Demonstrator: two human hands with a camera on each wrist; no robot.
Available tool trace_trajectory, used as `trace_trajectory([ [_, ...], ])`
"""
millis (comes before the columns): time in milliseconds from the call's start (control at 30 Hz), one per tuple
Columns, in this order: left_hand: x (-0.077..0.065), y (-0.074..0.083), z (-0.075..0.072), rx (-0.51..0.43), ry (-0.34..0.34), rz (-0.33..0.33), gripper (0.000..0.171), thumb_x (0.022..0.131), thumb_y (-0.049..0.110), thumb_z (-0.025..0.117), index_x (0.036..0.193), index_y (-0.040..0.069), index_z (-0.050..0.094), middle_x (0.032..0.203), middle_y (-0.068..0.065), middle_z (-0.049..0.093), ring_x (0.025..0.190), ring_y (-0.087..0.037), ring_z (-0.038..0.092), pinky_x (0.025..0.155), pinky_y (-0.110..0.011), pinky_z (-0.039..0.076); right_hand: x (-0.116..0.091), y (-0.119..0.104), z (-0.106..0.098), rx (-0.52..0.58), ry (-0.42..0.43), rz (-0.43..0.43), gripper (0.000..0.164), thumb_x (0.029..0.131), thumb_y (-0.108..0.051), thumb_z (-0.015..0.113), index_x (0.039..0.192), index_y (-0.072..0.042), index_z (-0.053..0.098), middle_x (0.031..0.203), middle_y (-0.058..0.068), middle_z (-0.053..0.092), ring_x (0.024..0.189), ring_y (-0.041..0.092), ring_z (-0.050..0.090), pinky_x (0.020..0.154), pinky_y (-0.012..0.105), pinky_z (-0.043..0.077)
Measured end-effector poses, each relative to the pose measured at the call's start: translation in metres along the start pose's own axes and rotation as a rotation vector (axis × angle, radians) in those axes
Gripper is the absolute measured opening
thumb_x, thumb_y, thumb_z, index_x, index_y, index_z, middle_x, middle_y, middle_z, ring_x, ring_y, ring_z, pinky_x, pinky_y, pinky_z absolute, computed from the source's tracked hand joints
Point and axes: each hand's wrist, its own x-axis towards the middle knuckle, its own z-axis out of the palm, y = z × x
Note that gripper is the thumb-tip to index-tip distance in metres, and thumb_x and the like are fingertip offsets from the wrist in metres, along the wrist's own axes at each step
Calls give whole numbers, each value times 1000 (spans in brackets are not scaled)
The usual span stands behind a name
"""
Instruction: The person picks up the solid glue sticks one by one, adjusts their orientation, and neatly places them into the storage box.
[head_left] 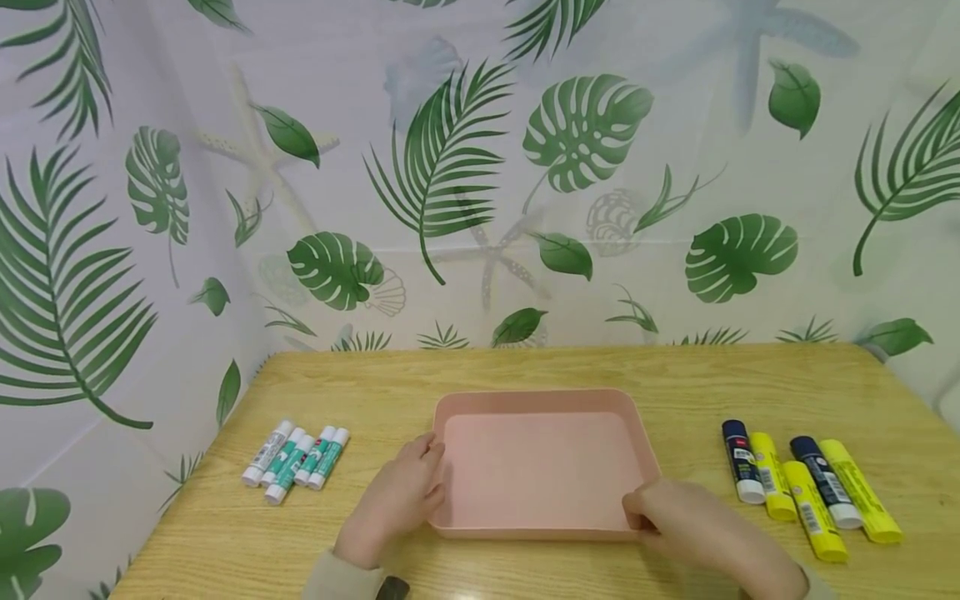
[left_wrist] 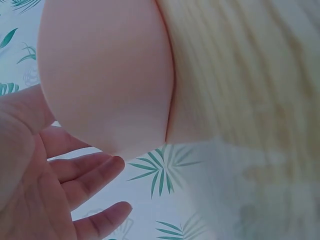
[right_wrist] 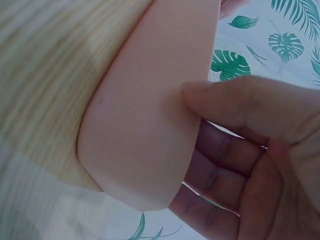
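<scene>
A shallow pink tray (head_left: 537,400) lies in the middle of a wooden table (head_left: 705,375), with nothing in it. My left hand (head_left: 426,473) rests against the tray's left wall. In the left wrist view, the left hand (left_wrist: 107,185) has loosely straight fingers beside the tray's rounded corner (left_wrist: 105,85). My right hand (head_left: 639,512) grips the tray's near right corner. In the right wrist view, the right hand (right_wrist: 196,150) presses its thumb (right_wrist: 225,100) on one side of the tray wall (right_wrist: 145,130), with the fingers curled round the other side.
Several white and teal glue sticks (head_left: 296,461) lie in a row left of the tray. Several larger glue sticks (head_left: 810,487), yellow ones and dark-blue-capped ones, lie to its right. A leaf-print curtain (head_left: 465,167) hangs behind and to the left of the table.
</scene>
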Motion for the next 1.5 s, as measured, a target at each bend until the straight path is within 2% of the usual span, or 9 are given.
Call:
trace_trajectory([
  [267,3,3,1,0,18,18,43,81,14,59,116,-11,51,122,-27,45,111,-37,44,82,-49,43,-5,-1,-6,16,-2,22,22,76,-9,66,65,-20,52,57,-12,40,52,3,37,47,20,33],
  [533,0,6,-3,-22,-13,1,43,81,13,60,116,-10,50,122,-27,44,110,-39,44,81,-50,43,-5,-1,-8,40,13,40,16,78,-16,65,69,-21,53,58,-13,41,52,3,38,46,20,33],
  [767,-2,8,-5,-52,-29,-13,35,85,6,52,117,-8,51,124,-27,43,112,-38,42,82,-52,42,-6,3,-16,17,140,128,9,79,-11,61,76,-17,55,62,-12,44,53,4,39,48,20,35],
  [1000,-2,8,-3,-43,11,19,29,86,3,48,112,-6,55,121,-28,45,110,-39,44,84,-48,42,-11,8,-27,-38,240,198,5,77,-11,61,80,-14,59,66,-11,50,56,4,43,49,21,38],
  [1300,-2,6,-2,-42,-2,43,29,82,-2,48,110,-4,56,120,-29,44,110,-39,44,86,-46,41,-12,10,-36,-52,296,257,5,77,-11,62,82,-12,62,68,-9,54,59,5,47,48,22,39],
  [1500,-1,6,-3,-53,-17,58,30,82,-5,47,110,-2,56,120,-29,45,112,-38,43,88,-44,40,-13,8,-46,-47,300,296,10,76,-14,65,85,-10,63,74,-5,57,64,10,50,52,25,43],
])
